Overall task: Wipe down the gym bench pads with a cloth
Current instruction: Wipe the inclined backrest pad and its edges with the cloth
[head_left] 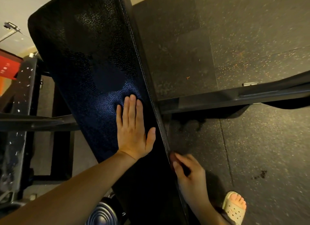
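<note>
1. Across the middle of the view, from top left to bottom centre, runs the black pebbled pad (94, 57), slanting and narrowing toward the bottom.
2. On the pad's lower half, near its right edge, the left grip (132, 129) lies flat, palm down. Its fingers (132, 107) are straight and close together, pointing up the pad, and the thumb is spread toward the stitched seam.
3. At the pad's right edge, just below the left grip, the right grip (187, 174) sits against the side of the pad with its fingers curled. It is blurred, with something dark at its fingertips; I cannot tell whether it holds anything.
4. A dull patch shows on the pad just above the left fingertips, with a bluish sheen around it.
5. Right of the pad, a dark bar (234, 97) reaches out over the speckled floor (251, 40).
6. At the bottom right, a foot in a pale sandal (234, 208) stands on the floor.
7. Under the pad's lower end, a ribbed plate (100, 214) shows.
8. Left of the pad stands a black frame (21, 94) with chipped paint, and a red box (8, 63) is at the left edge.
</note>
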### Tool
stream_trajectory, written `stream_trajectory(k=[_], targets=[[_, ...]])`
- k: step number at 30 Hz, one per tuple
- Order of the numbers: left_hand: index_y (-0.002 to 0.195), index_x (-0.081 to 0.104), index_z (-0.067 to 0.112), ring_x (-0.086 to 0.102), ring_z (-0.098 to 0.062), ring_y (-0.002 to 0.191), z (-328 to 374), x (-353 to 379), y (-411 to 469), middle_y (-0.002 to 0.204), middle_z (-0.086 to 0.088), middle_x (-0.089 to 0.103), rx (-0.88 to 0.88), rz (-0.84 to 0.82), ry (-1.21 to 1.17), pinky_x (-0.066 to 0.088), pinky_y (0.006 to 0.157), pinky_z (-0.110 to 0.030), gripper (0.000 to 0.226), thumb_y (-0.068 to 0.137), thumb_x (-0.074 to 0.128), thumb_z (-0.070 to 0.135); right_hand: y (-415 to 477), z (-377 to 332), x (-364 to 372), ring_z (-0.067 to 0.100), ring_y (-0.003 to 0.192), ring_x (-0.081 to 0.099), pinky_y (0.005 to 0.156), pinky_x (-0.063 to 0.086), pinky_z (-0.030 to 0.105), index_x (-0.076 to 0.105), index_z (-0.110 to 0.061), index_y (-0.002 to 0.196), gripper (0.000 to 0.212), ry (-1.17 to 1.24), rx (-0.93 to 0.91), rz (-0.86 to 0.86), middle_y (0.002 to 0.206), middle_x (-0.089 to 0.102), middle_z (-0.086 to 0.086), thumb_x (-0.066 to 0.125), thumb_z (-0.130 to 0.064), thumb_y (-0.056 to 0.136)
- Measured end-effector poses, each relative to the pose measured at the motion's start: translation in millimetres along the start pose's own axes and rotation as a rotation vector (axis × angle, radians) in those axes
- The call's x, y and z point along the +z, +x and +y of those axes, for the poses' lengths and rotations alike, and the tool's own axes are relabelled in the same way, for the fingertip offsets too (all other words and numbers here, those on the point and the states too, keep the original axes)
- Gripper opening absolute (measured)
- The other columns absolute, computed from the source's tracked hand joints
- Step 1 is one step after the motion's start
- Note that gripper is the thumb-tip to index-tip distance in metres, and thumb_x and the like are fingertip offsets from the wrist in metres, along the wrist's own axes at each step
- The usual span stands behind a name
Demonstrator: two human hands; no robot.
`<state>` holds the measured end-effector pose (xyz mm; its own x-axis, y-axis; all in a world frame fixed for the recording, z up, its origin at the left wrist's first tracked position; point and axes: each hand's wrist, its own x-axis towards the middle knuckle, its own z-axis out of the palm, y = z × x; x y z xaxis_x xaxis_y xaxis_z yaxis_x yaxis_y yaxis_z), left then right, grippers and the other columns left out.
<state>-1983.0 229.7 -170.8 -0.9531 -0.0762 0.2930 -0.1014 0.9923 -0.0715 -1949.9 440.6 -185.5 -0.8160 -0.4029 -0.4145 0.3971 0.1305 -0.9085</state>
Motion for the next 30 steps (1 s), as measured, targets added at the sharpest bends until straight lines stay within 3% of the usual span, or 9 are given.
stream_trajectory(k=[2, 5, 9, 13, 16, 22, 24, 27, 30], targets=[[0.158, 0.013, -0.002, 0.001, -0.032, 0.158, 0.1, 0.7, -0.9, 0.165, -0.023, 0.013, 0.009, 0.011, 0.004, 0.009, 0.126, -0.057, 0.079, 0.102, 0.021, 0.053, 9.5, 2.3, 1.5, 0.005, 0.087, 0.067, 0.074, 0.057, 0.033, 0.067, -0.041, 0.103, 0.034, -0.033, 0.042, 0.043, 0.102, 0.067, -0.011, 0.062, -0.009, 0.097], [0.157, 0.014, -0.003, 0.001, -0.032, 0.158, -0.7, 1.6, -0.5, 0.165, -0.024, 0.014, 0.014, 0.006, 0.008, 0.007, 0.126, -0.056, 0.079, 0.101, 0.021, 0.052, 69.2, -46.8, 19.2, 0.002, 0.1, 0.066, 0.089, 0.055, 0.022, 0.07, -0.022, 0.118, 0.027, -0.035, -0.205, 0.197, 0.109, 0.067, -0.006, 0.062, -0.008, 0.097], [0.157, 0.015, -0.004, 0.002, -0.033, 0.157, -0.2, 1.7, 0.5, 0.165, -0.025, 0.015, 0.017, 0.017, -0.006, 0.007, 0.125, -0.057, 0.079, 0.1, 0.026, 0.05, 92.6, -71.0, 22.5, 0.009, 0.106, 0.066, 0.092, 0.053, 0.02, 0.069, -0.012, 0.124, 0.028, 0.098, -0.324, 0.174, 0.113, 0.065, -0.001, 0.061, -0.005, 0.098], [0.156, 0.016, -0.006, 0.006, -0.035, 0.156, -1.1, 1.9, -0.2, 0.163, -0.027, 0.017, 0.038, 0.038, -0.014, 0.011, 0.125, -0.059, 0.081, 0.096, 0.035, 0.046, 3.0, 32.6, 0.7, 0.008, 0.107, 0.065, 0.094, 0.055, 0.041, 0.069, -0.035, 0.113, 0.03, -0.056, -0.017, 0.029, 0.108, 0.065, -0.013, 0.062, -0.01, 0.098], [0.156, 0.02, -0.008, 0.009, -0.038, 0.156, -0.7, 0.5, 0.4, 0.164, -0.029, 0.018, 0.057, 0.024, -0.011, 0.011, 0.125, -0.06, 0.08, 0.098, 0.035, 0.046, -19.4, 54.5, -9.5, -0.003, 0.1, 0.063, 0.097, 0.053, 0.042, 0.064, -0.049, 0.097, 0.039, -0.203, 0.187, -0.009, 0.104, 0.065, -0.017, 0.064, -0.011, 0.096], [0.159, 0.014, -0.005, 0.003, -0.037, 0.157, -1.5, -6.7, -0.4, 0.168, -0.025, 0.008, 0.059, -0.05, 0.019, 0.009, 0.125, -0.059, 0.083, 0.099, 0.038, 0.047, 51.3, -28.7, 16.3, 0.003, 0.102, 0.065, 0.092, 0.052, 0.019, 0.072, -0.021, 0.12, 0.028, -0.057, -0.223, 0.163, 0.108, 0.067, -0.007, 0.063, -0.009, 0.098], [0.16, 0.012, -0.004, 0.001, -0.035, 0.158, -3.0, -11.4, 0.7, 0.169, -0.023, 0.005, 0.06, -0.06, 0.004, 0.007, 0.126, -0.057, 0.083, 0.099, 0.043, 0.045, 26.3, -4.1, 24.0, 0.002, 0.1, 0.065, 0.09, 0.052, 0.021, 0.072, -0.027, 0.118, 0.032, -0.061, -0.198, 0.193, 0.107, 0.066, -0.006, 0.061, -0.005, 0.098], [0.16, 0.015, -0.001, 0.001, -0.029, 0.158, 2.5, -17.4, -19.0, 0.17, -0.018, 0.005, 0.067, -0.07, -0.095, 0.009, 0.127, -0.055, 0.076, 0.102, 0.045, 0.038, -39.3, 69.8, 24.4, 0.002, 0.086, 0.065, 0.078, 0.047, 0.022, 0.07, -0.061, 0.09, 0.063, -0.138, -0.012, 0.204, 0.093, 0.065, -0.008, 0.062, 0.001, 0.096], [0.159, 0.024, 0.0, 0.009, -0.027, 0.158, 17.3, -17.8, -76.6, 0.169, -0.016, 0.014, 0.097, -0.086, -0.209, 0.015, 0.126, -0.056, 0.07, 0.102, 0.048, 0.032, -50.3, 79.1, 16.9, 0.005, 0.087, 0.065, 0.078, 0.044, 0.016, 0.067, -0.059, 0.082, 0.06, -0.209, 0.072, 0.178, 0.092, 0.065, -0.009, 0.063, -0.001, 0.096]])
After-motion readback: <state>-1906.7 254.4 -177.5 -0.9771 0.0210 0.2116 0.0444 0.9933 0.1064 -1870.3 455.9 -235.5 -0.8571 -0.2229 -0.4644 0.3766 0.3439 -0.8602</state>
